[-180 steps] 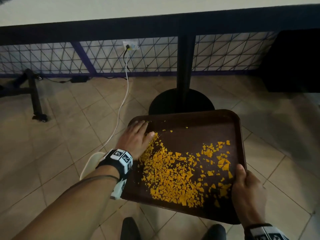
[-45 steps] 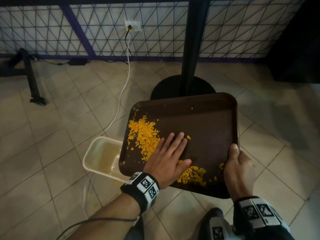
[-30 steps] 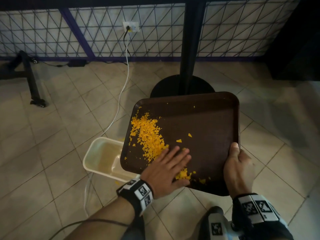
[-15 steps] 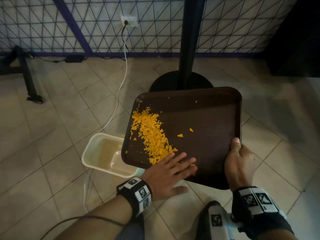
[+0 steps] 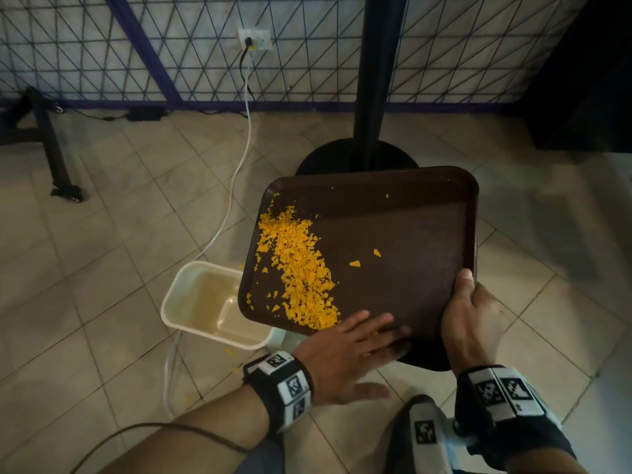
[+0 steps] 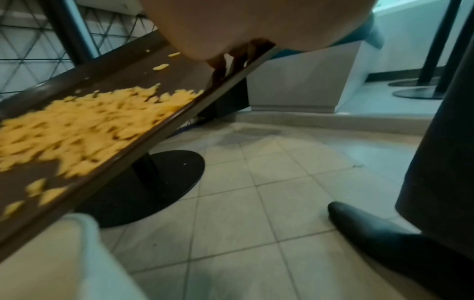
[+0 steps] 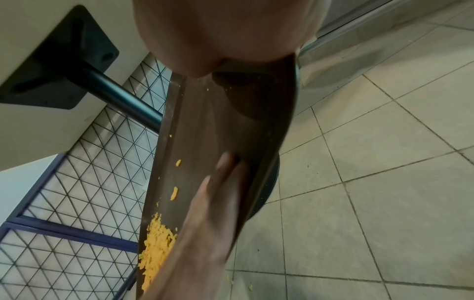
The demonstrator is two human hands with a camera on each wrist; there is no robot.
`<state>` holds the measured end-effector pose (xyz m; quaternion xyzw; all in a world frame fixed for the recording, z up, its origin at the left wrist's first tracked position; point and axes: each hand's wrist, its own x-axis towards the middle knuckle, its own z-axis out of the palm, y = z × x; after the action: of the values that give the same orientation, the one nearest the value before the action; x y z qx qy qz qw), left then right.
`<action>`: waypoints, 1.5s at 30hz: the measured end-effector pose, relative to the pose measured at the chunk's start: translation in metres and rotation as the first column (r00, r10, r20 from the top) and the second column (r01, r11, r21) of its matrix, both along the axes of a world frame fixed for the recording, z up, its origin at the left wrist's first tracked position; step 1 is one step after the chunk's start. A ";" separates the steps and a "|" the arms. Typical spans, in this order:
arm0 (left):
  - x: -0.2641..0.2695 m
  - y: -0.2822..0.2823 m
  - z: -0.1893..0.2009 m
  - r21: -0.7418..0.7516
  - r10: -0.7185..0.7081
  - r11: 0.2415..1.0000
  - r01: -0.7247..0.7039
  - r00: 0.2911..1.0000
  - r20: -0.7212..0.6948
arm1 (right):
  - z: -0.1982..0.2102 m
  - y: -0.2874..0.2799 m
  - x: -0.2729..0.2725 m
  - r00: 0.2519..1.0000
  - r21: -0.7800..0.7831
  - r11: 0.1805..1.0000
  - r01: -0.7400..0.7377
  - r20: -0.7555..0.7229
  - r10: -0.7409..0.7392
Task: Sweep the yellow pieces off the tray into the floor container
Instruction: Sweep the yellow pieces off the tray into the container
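Note:
I hold a brown tray [image 5: 403, 227] over the tiled floor, tilted down to the left. My right hand [image 5: 468, 302] grips its near right edge, thumb on top. A band of yellow pieces [image 5: 297, 268] lies along the tray's left side, with two stray bits [image 5: 355, 264] near the middle. My left hand [image 5: 376, 333] lies flat with straight fingers on the tray's near edge, just right of the pile. The cream floor container [image 5: 205, 302] sits under the tray's lower left corner. The left wrist view shows the pile [image 6: 77, 125] blurred on the sloping tray [image 6: 143, 146].
The black table pedestal [image 5: 355, 159] stands just beyond the tray. A white cable [image 5: 236, 186] runs from the wall socket [image 5: 254, 39] past the container. A few yellow bits [image 5: 229, 350] lie on the floor. A black stand foot [image 5: 66, 193] is at far left.
My left hand has swept the pieces from the tray's middle and right over to its left side, then slid back to the near edge. The right hand's grip on the tray is unchanged.

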<state>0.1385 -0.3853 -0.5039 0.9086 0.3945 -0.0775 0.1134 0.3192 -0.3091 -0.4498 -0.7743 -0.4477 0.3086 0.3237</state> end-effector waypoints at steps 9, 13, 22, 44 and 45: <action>-0.089 0.018 0.004 0.013 0.160 0.987 -0.160 0.977 -0.141 | 0.004 0.001 0.003 1.000 0.013 1.000 -0.015 -0.021 0.016; -0.037 0.053 0.025 0.086 0.249 0.963 -0.255 0.966 0.070 | 0.003 -0.002 -0.003 0.999 0.014 0.999 -0.052 0.017 0.051; -0.036 0.051 -0.003 -0.045 0.510 0.859 -0.509 0.860 0.010 | -0.003 0.000 0.000 0.997 -0.001 0.998 -0.067 0.045 0.067; -0.040 0.148 0.024 -0.011 0.640 0.758 -0.653 0.739 0.211 | 0.001 -0.002 -0.005 0.992 0.081 0.989 -0.127 0.031 0.125; -0.055 0.143 0.019 -0.035 0.700 0.706 -0.707 0.690 0.183 | 0.001 -0.002 -0.005 0.993 0.077 0.990 -0.121 0.023 0.120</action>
<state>0.0831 -0.2423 -0.4852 0.6934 0.7014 0.0631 0.1528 0.3142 -0.3107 -0.4486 -0.7355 -0.5082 0.3028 0.3304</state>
